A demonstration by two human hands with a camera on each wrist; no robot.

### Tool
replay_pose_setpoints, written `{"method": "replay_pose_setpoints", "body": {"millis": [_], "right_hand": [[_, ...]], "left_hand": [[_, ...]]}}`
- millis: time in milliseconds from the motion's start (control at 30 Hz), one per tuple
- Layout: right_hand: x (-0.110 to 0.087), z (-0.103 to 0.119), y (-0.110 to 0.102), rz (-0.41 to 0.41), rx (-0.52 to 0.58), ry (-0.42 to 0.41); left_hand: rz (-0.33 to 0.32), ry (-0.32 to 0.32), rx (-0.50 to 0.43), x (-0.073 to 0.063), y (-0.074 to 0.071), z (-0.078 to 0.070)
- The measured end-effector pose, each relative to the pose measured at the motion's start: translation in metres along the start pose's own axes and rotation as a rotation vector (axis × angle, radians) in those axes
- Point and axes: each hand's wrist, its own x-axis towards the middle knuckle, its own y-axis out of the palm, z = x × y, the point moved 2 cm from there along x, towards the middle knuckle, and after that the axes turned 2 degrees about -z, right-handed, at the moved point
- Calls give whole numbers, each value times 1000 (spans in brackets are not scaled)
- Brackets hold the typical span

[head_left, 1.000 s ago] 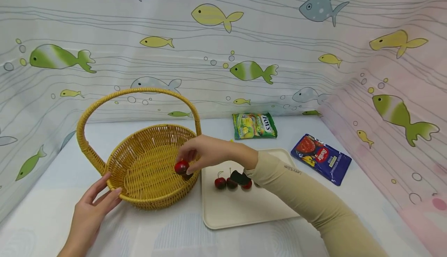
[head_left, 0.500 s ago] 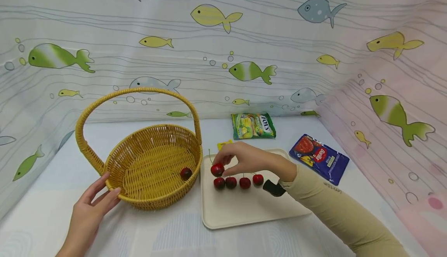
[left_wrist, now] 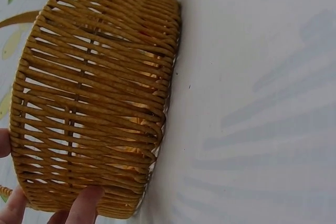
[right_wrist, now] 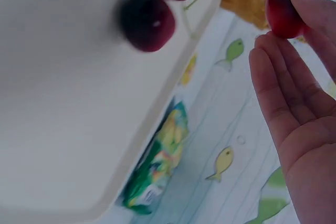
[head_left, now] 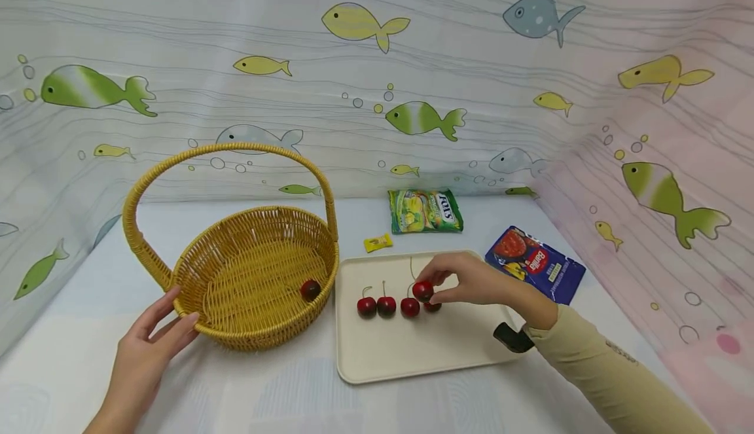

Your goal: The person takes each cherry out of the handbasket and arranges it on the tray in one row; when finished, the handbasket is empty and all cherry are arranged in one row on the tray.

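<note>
My left hand [head_left: 141,352] grips the near left rim of a yellow wicker basket [head_left: 259,339] with a tall arched handle. In the left wrist view, fingertips [left_wrist: 88,200] lie against the woven side [left_wrist: 89,103]. One dark red cherry [head_left: 310,290] is inside the basket, near its right wall. Over a cream tray [head_left: 383,355], my right hand [head_left: 471,280] pinches another cherry [head_left: 423,290] by its sides, stem up, between thumb and fingers. Several more cherries [head_left: 386,306] stand in a row on the tray below; the held one partly covers the rightmost.
Behind the tray lie a small yellow wrapped candy [head_left: 378,243] and a green candy bag [head_left: 425,211]. A blue sauce pouch [head_left: 536,264] lies at the right, partly behind my right forearm. Fish-printed curtain [head_left: 365,93] hangs at the back and sides.
My right hand has carried its cherry from over the basket rightward, past the row's left end, to its right end. The left hand stays on the basket rim.
</note>
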Motion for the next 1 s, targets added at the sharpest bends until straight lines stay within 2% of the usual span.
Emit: {"method": "replay_pose_setpoints", "body": {"millis": [233, 400, 700, 1000], "right_hand": [[-28, -28, -4, -50, 7, 94], [-38, -46, 1, -48, -3, 135], [-43, -64, 11, -28, -37, 165], [-42, -64, 11, -4, -15, 189]], "left_hand": [[1, -19, 10, 1, 0, -3], [-17, -34, 11, 1, -1, -3], [-17, -31, 34, 1, -2, -3], [-23, -39, 42, 2, -2, -1]]}}
